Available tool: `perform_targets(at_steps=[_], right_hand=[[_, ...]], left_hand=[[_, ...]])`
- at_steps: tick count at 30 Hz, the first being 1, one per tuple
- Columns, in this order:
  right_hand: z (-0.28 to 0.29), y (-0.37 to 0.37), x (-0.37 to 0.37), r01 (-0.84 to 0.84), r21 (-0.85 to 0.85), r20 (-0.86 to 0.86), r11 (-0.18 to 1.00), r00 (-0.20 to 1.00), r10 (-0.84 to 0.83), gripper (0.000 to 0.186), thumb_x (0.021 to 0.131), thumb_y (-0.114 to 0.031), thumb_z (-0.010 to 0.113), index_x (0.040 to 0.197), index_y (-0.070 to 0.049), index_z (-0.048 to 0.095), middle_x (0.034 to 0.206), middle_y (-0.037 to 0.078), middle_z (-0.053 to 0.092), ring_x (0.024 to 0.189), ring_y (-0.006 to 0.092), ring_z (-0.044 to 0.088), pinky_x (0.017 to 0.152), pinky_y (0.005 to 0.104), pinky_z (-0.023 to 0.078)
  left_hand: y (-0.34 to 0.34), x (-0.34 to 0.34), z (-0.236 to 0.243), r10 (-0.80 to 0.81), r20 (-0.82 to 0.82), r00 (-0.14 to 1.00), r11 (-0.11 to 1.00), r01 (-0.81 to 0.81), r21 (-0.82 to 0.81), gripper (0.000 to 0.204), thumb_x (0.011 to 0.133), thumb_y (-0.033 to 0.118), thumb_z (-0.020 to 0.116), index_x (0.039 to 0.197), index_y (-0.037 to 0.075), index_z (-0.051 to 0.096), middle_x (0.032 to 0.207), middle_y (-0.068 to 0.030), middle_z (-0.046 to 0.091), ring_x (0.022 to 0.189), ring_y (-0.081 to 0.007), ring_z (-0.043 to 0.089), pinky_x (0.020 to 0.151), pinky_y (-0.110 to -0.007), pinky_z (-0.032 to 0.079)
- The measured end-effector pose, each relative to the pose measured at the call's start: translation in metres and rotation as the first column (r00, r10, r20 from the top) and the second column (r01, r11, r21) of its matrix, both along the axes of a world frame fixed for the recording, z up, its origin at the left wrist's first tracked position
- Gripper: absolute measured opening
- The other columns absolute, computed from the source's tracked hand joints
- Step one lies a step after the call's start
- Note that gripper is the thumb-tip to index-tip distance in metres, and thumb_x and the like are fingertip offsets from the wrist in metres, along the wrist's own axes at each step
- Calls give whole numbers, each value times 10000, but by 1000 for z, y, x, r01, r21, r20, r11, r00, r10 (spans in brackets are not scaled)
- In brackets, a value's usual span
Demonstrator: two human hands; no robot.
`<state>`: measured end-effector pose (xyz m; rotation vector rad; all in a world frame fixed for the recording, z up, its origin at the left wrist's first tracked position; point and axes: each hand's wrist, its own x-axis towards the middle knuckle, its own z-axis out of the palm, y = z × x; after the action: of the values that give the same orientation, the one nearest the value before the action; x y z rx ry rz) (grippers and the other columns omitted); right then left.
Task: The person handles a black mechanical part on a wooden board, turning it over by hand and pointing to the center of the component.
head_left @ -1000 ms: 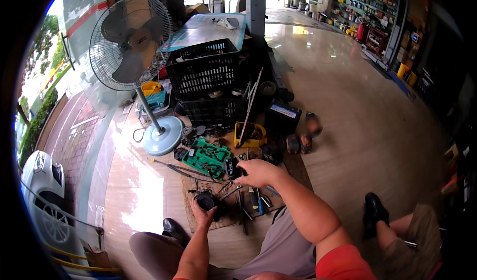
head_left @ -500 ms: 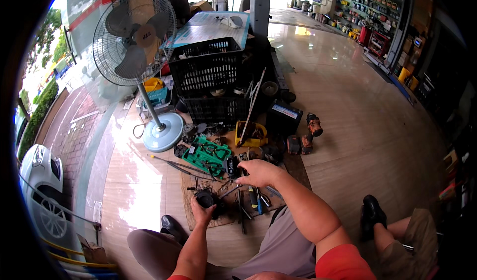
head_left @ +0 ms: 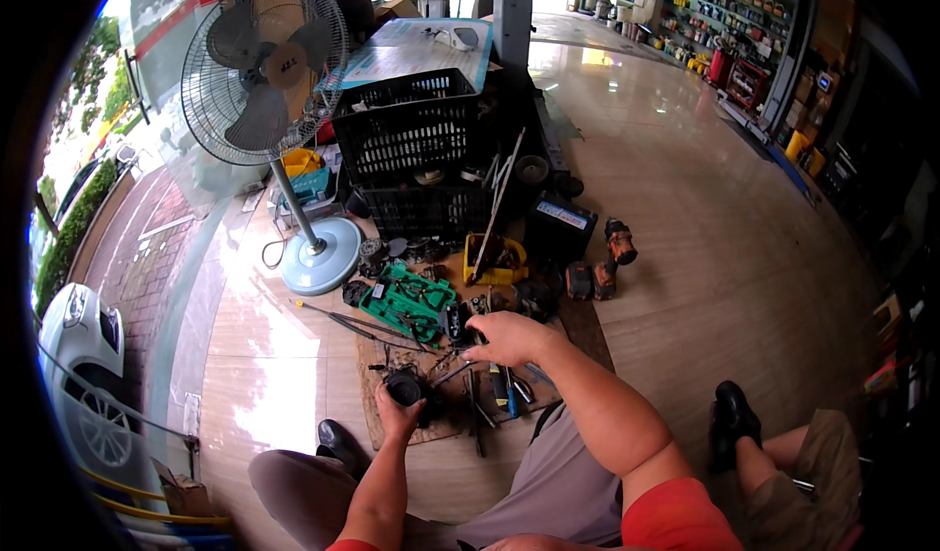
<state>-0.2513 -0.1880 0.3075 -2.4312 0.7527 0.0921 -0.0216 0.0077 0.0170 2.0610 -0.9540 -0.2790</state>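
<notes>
- While seated low over the floor, the person wraps the left hand (head_left: 399,416) around a small black round part (head_left: 404,388); it rests on a brown mat (head_left: 377,424).
- That part looks compact, rigid and probably weighty for its size, maybe greasy; gripping its sides suits it. Its axis seems upright, though detail is too small to confirm.
- Right hand (head_left: 509,338) hovers palm-down over scattered hand tools (head_left: 499,390), fingers loosely curled; whether they hold anything cannot be told.
- Farther off lie a green tool case (head_left: 406,301), black crates (head_left: 411,140) and a pedestal fan (head_left: 264,71).
</notes>
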Motion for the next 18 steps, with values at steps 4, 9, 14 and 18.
perform_targets(at_steps=[4,9,14,18], right_hand=[[-12,-1,-3,2,-46,109,999,994,3,562,893,-476,741,1121,25,625,1067,268,701,1042,443,663,885,492,534],[-12,-2,-3,-9,-29,104,1000,994,12,553,889,-472,742,1114,18,621,1066,267,701,1038,441,663,883,492,533],[-7,1,-3,0,-17,97,1000,995,2,551,886,-470,744,1115,15,616,1066,269,699,1036,444,660,882,491,530],[-9,1,-3,-13,-23,86,1000,996,15,559,890,-469,741,1136,16,610,1073,272,698,1043,447,657,888,494,528]], left_hand=[[1,-5,3,-5,51,999,1000,4,16,963,612,205,956,1377,-60,435,1475,-247,438,1380,-423,432,1171,-440,368],[0,1,2,-12,30,999,1000,12,15,970,612,208,957,1382,-62,433,1464,-255,445,1374,-431,434,1169,-445,368],[0,0,2,-8,42,999,999,6,43,988,598,222,967,1383,-62,437,1458,-258,448,1366,-432,439,1163,-446,373],[0,0,2,-12,55,998,999,10,39,998,591,231,971,1383,-61,441,1458,-258,448,1365,-429,441,1165,-447,373]])
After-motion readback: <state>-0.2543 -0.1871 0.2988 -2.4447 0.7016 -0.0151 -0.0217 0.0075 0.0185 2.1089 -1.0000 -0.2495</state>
